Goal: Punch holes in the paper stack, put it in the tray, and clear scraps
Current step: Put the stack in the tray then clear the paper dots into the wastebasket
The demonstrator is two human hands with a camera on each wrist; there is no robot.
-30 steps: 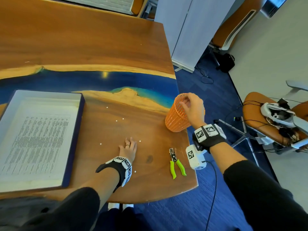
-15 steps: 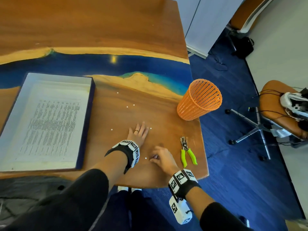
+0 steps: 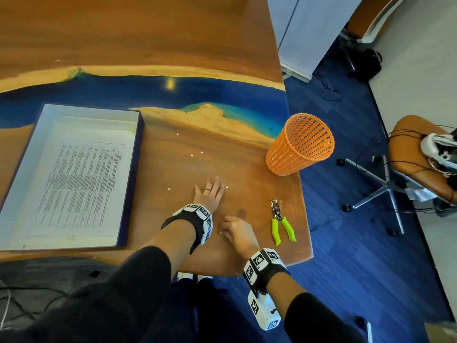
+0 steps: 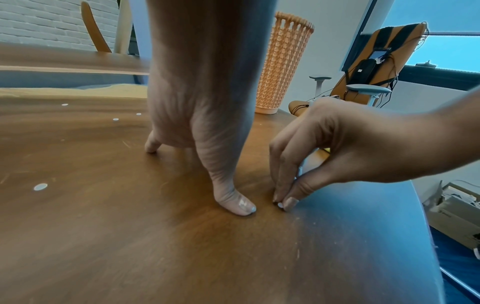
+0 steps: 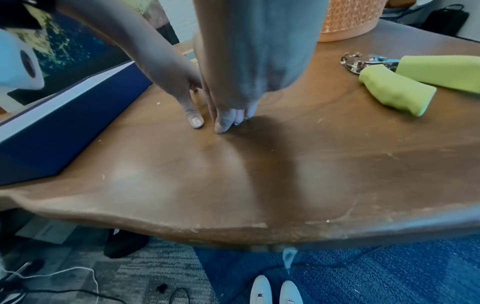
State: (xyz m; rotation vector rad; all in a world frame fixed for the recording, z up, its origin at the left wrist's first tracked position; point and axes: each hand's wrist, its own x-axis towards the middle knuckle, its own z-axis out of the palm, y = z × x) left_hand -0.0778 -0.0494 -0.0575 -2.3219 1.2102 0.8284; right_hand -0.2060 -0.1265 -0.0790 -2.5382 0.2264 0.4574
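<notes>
The printed paper stack point(image 3: 74, 179) lies in the blue-walled tray point(image 3: 134, 169) on the left of the table. Small white scraps point(image 3: 169, 188) dot the wood, some farther back point(image 3: 191, 155). My left hand point(image 3: 209, 191) rests flat on the table, fingers straight. Just behind its wrist, my right hand point(image 3: 223, 231) pinches a tiny white scrap point(image 4: 280, 204) against the tabletop between thumb and fingertips point(image 4: 291, 202). The green-handled hole punch point(image 3: 280, 220) lies to the right of my right hand, untouched. The orange mesh basket point(image 3: 300, 144) stands upright by the right table edge.
The table's front edge point(image 5: 233, 226) runs close behind my right wrist, and its right edge passes beside the basket. An office chair point(image 3: 420, 157) with cables and gear stands on the blue carpet at the right. A white cabinet point(image 3: 309, 33) is beyond the table's far corner.
My right hand left the basket rim, came down to the table beside my left wrist and closed its fingertips on a scrap. My left hand stayed flat.
</notes>
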